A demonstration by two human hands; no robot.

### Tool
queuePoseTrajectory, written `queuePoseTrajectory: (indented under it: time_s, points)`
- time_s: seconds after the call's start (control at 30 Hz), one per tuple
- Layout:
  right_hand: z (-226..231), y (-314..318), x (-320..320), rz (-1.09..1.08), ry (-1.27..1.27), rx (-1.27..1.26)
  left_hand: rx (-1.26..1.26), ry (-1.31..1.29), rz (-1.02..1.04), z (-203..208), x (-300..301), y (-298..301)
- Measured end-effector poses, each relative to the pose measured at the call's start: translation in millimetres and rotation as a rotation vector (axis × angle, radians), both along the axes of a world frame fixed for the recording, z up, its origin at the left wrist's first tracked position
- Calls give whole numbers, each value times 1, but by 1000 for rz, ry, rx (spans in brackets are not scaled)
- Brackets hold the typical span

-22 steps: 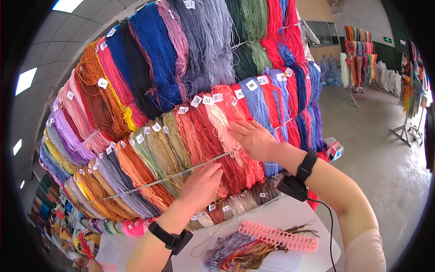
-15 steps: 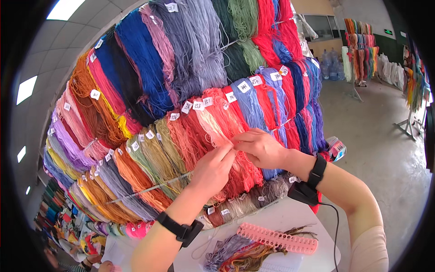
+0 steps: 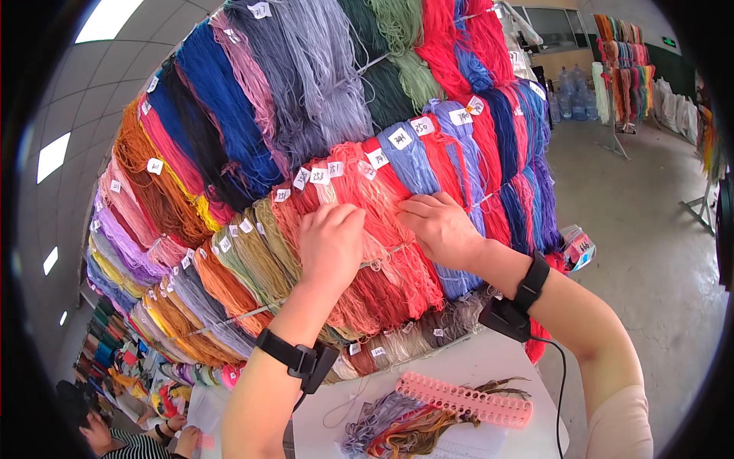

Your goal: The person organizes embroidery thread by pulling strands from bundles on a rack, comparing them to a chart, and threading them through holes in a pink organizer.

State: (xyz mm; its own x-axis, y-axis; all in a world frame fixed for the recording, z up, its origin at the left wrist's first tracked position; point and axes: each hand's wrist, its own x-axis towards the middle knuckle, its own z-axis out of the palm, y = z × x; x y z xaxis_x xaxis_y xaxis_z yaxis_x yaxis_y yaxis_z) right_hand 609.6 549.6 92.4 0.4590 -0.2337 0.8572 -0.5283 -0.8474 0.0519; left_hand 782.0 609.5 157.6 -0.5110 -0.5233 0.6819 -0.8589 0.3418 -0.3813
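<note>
Both hands are at a rack row of thread skeins. My left hand [image 3: 332,243] has its fingers bent into the salmon and coral threads, gripping strands at the skein's left side. My right hand [image 3: 443,229] is closed on the right edge of the same coral thread skein [image 3: 376,218], beside a blue skein [image 3: 414,164]. The coral strands spread out loose between the hands, and the fingertips are partly hidden in them. Small white paper tags [image 3: 319,177] stick out along the row's top. Each wrist wears a black strap with a small box.
Skeins [image 3: 321,69] in many colours hang above and beside. Below, a white table [image 3: 321,421] bears a pink perforated strip [image 3: 466,399] and loose threads [image 3: 405,428]. A person [image 3: 115,440] sits at lower left. More thread racks [image 3: 627,76] and water bottles [image 3: 573,92] stand far right.
My hands were together at the pale coral strands; now they are apart, the left moved left and up, the right slightly up. Coral threads now fan out between them.
</note>
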Motion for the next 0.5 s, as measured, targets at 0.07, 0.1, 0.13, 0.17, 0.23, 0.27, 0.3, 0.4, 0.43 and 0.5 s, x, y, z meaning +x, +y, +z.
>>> queuePoseTrajectory:
  time_s: [0.07,0.1,0.13,0.17,0.23,0.27,0.3,0.4,0.43,0.5]
  points:
    - [-1,-3,-3,29,-28,-15,54,196,-102,-4,-11,-4]
    - [-1,-5,-4,56,-53,-34,105,396,-206,-6,-17,-7]
    - [-2,-6,-5,57,-56,-32,107,393,-204,-9,-18,-12]
    - [-3,-8,-4,87,-71,-21,131,493,-197,-12,-20,-18]
    - [-4,-10,-6,118,-91,-10,276,770,-142,-12,-27,-21]
    - [-4,-10,-7,132,-76,34,277,765,-140,-14,-28,-24]
    - [-4,-10,-7,147,-61,79,217,699,-150,-18,-27,-29]
    - [-3,-10,-10,176,-67,97,181,596,-96,-26,-23,-39]
    - [-3,-11,-11,175,-69,99,195,587,-65,-25,-24,-40]
    - [-4,-14,-13,177,-67,120,212,577,-32,-27,-26,-39]
